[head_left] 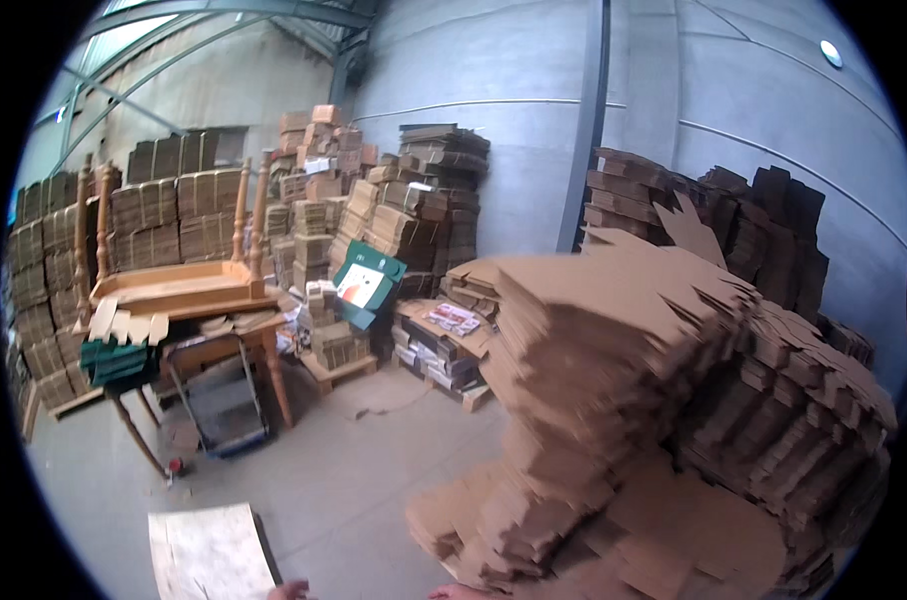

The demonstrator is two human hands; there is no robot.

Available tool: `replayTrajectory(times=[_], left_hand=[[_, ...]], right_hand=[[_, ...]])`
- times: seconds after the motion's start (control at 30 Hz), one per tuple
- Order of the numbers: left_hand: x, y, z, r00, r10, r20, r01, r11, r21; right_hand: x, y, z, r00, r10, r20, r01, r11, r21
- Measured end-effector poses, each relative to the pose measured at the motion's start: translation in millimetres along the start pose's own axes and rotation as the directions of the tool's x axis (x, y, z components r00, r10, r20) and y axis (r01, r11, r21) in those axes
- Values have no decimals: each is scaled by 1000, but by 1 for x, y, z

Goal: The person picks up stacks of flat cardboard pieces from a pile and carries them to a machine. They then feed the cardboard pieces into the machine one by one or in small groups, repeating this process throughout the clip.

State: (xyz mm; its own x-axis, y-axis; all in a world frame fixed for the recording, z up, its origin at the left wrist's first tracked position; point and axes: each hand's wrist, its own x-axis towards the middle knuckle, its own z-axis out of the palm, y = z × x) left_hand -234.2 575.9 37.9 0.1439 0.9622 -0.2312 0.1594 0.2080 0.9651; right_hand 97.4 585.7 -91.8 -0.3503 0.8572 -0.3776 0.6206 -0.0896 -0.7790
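Observation:
At the lower edge, only a small part of my left hand [291, 591] shows, beside the right edge of a pale flat board [209, 552]. I cannot tell whether it touches the board. A sliver of my right hand [458, 593] appears farther right, near the foot of a tall, uneven stack of flat brown cardboard pieces [614, 330]. Most of the fingers of both hands are cut off by the frame, so their grip is hidden. No held object is visible.
An upturned wooden table [174, 285] rests on another table at the left, by a cart [219, 400] and green folded cartons [119, 360]. Bundled cardboard [144, 215] lines the back. A green printed box [367, 283] leans mid-room. More cardboard stacks [784, 420] stand right.

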Motion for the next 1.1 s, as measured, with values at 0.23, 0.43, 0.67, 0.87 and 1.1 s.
replayTrajectory(times=[0.23,0.43,0.67,0.87,1.1], left_hand=[[78,7,-43,975,-187,-116,182,982,-54],[166,11,-70,975,-215,-56,211,976,-60],[339,55,-77,990,-81,111,83,997,-9],[463,102,13,903,17,429,-4,999,-32],[519,175,179,444,224,868,-215,967,-140]], right_hand=[[61,-93,-8,997,-70,8,69,993,94],[100,-80,-37,965,59,-254,41,927,373],[124,-53,-71,756,389,-526,-15,815,580],[99,-67,-104,528,619,-582,-182,751,634],[86,-35,-188,31,476,-879,311,831,461]])
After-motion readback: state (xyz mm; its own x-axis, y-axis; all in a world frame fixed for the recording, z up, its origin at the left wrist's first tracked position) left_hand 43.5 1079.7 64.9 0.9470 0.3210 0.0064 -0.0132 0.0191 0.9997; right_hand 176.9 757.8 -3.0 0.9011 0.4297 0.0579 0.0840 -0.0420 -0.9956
